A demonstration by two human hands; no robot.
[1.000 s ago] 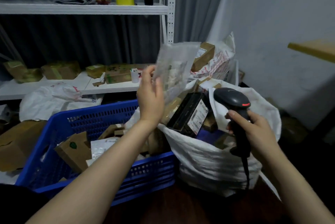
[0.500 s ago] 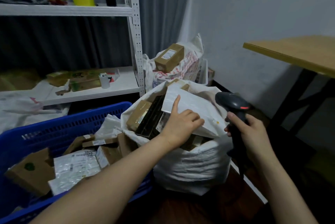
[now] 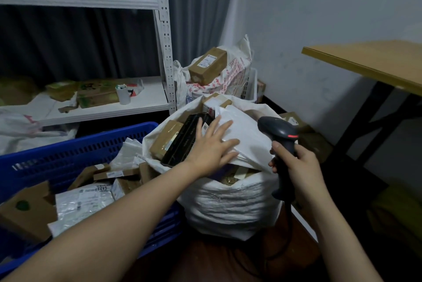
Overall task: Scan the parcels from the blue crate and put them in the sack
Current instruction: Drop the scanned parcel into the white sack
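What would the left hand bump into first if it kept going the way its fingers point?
The left hand lies flat on the white mailer atop the sack. Sliding on, it would probably meet the small labelled box at the far rim; depth is unclear.

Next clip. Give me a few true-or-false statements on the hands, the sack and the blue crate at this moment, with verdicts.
1. The left hand lies flat, fingers spread, on a white mailer on top of the sack. True.
2. The right hand holds nothing. False: it grips the scanner.
3. The blue crate is emptied out. False: parcels of cardboard and plastic lie in it.
4. A black box lies in the sack's mouth beside the left hand. True.
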